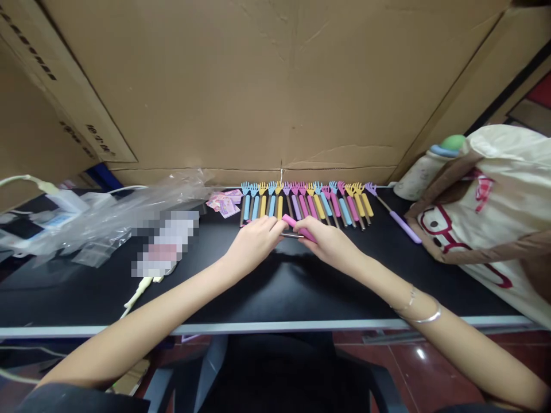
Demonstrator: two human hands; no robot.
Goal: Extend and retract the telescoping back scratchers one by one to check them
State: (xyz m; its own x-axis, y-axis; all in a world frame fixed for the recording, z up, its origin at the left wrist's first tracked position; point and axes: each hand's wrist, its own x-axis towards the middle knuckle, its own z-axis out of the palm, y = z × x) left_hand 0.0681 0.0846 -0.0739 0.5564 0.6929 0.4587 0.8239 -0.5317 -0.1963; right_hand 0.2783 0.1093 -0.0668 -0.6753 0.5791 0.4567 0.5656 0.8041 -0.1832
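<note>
In the middle of the desk, my right hand (pixel 322 241) is closed around a pink handle (pixel 290 220). A thin metal rod (pixel 291 234) spans the gap between my hands, just below the pink handle. My left hand (pixel 258 236) is closed on the rod's left end, its fingers bent and covering it. Whether the rod and handle are joined is hidden by my fingers. Just beyond my hands lies a row of several back scratchers (pixel 295 207), with claw heads and handles in blue, yellow, pink and purple. One purple back scratcher (pixel 404 226) lies apart, extended, to the right.
Clear plastic bags (pixel 142 209) and a white power strip (pixel 64 209) occupy the left side, with printed cards (pixel 224 203) beside the row. At right stand a cream bag (pixel 495 201) and a bottle (pixel 419 172). Cardboard (pixel 258 86) walls the back of the black desk (pixel 275 292).
</note>
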